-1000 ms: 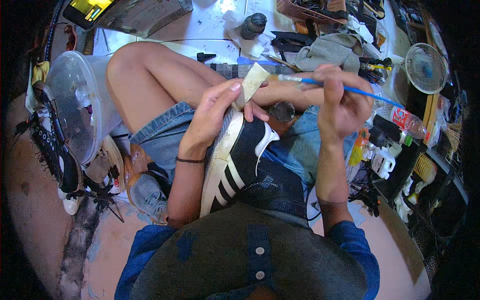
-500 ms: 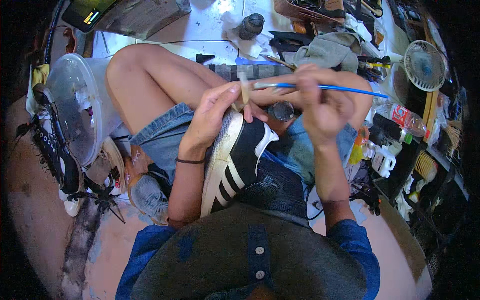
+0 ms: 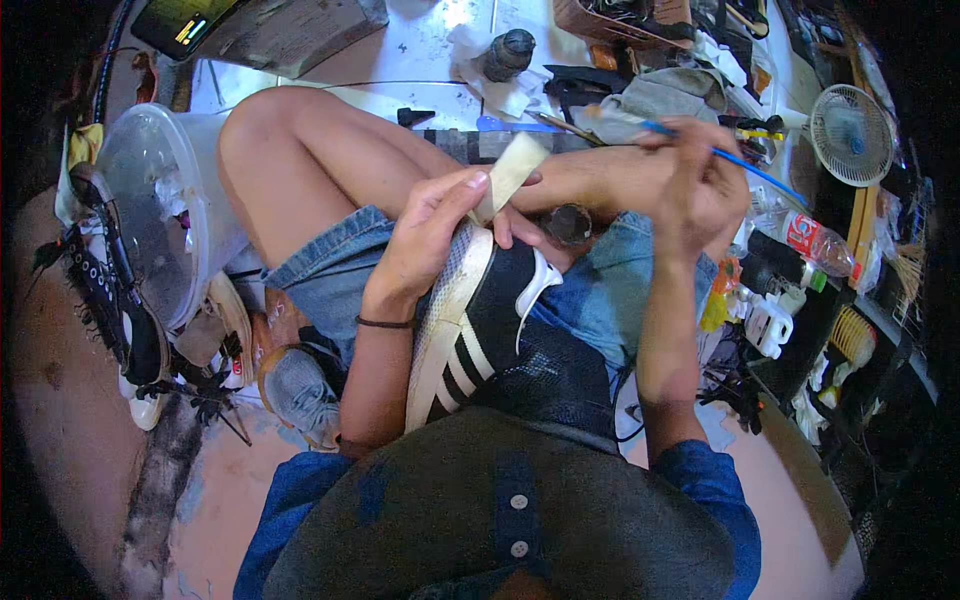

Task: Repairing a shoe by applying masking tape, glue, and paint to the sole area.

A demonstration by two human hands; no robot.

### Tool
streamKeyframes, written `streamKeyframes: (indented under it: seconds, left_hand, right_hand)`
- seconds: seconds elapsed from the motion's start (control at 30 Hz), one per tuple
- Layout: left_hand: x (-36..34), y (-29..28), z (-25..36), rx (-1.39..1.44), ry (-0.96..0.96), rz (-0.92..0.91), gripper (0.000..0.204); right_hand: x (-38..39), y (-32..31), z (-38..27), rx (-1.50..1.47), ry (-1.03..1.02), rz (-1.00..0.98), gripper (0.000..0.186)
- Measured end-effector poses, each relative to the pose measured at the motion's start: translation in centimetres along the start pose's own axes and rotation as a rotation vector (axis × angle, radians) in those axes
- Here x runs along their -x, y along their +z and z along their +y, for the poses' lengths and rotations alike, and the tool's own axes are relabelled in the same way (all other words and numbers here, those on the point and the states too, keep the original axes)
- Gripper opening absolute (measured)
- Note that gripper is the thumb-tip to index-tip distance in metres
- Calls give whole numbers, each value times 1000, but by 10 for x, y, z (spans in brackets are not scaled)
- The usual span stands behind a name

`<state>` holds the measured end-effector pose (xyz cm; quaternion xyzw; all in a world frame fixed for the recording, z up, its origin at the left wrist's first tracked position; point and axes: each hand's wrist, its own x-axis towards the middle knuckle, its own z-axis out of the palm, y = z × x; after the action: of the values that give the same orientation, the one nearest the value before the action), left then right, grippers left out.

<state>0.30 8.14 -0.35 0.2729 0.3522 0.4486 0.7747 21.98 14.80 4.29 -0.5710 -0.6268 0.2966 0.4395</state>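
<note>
A black shoe (image 3: 503,287) with white stripes and a pale sole lies on my lap, tilted on its side. My left hand (image 3: 436,215) is closed at the shoe's far end, its thumb against a cream-coloured strip (image 3: 518,172) that sticks up from there. I cannot tell whether the strip is joined to the sole. Raised to the right of the shoe, my right hand (image 3: 695,185) grips a paintbrush (image 3: 757,174) with a blue handle. The brush's bristle end points left, blurred and apart from the strip. A small dark round container (image 3: 566,225) stands between my legs, beyond the shoe.
A clear plastic tub (image 3: 150,215), a black lace-up shoe (image 3: 105,285) and a grey sneaker (image 3: 298,393) are at my left. On the right lie a plastic bottle (image 3: 822,242) and a white jug (image 3: 768,328), below a small fan (image 3: 852,133). A dark bottle (image 3: 507,55) stands ahead on white paper.
My right hand has moved right and slightly up with the paintbrush, away from the strip. The strip now leans right and shows its broad face. My left hand and the shoe have barely moved.
</note>
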Motion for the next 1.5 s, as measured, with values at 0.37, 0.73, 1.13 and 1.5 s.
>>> streamKeyframes:
  seconds: [0.37,0.73,1.13,1.5]
  left_hand:
    - [4,-7,-4,-66,2,-5,43]
    - [6,-12,-10,129,8,-69,42]
    - [19,-2,-4,-157,-3,-145,84]
    - [23,-7,-2,10,-39,-316,75]
  right_hand:
    - [29,43,12,-563,47,-519,31]
    - [14,52,24,-858,150,-740,30]
    - [10,45,17,-985,151,-768,34]
    - [8,41,9,-871,192,-758,54]
